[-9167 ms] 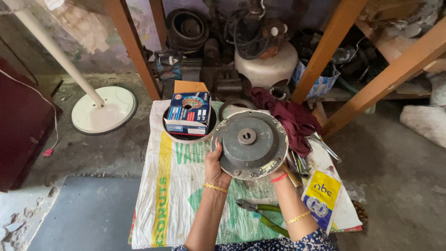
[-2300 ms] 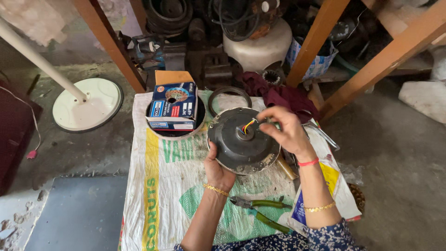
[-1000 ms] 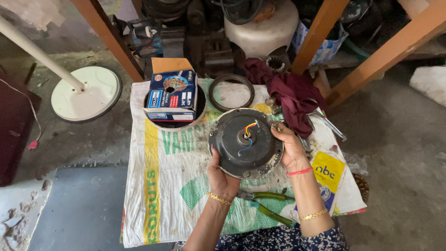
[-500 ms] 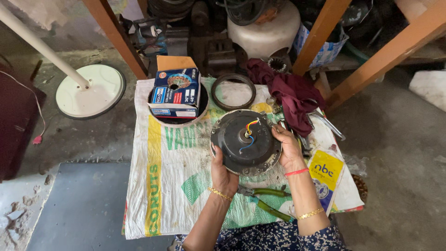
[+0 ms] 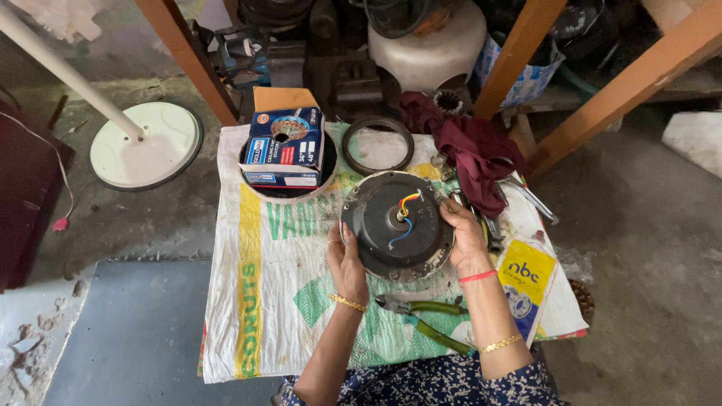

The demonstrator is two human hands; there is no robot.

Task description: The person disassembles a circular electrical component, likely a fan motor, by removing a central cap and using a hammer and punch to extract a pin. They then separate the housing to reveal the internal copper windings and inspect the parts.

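Observation:
A dark round fan motor housing (image 5: 398, 225) with yellow, red and blue wires at its centre is held flat over a white woven sack (image 5: 271, 293). My left hand (image 5: 347, 259) grips its left rim. My right hand (image 5: 465, 234) grips its right rim. A dark ring (image 5: 377, 144) lies on the sack just beyond the motor. Green-handled pliers (image 5: 425, 316) lie on the sack below the motor, between my forearms.
A blue box (image 5: 284, 146) sits on a round black part at the sack's far left. A maroon cloth (image 5: 470, 150) and metal tools lie at the right, with a yellow packet (image 5: 525, 274). A white stand base (image 5: 147, 144) is on the floor left. Wooden beams (image 5: 519, 53) slant behind.
The motor was flipped, so the wired side now faces up. My right hand left the wires and took the right rim. The motor has come down closer to the sack.

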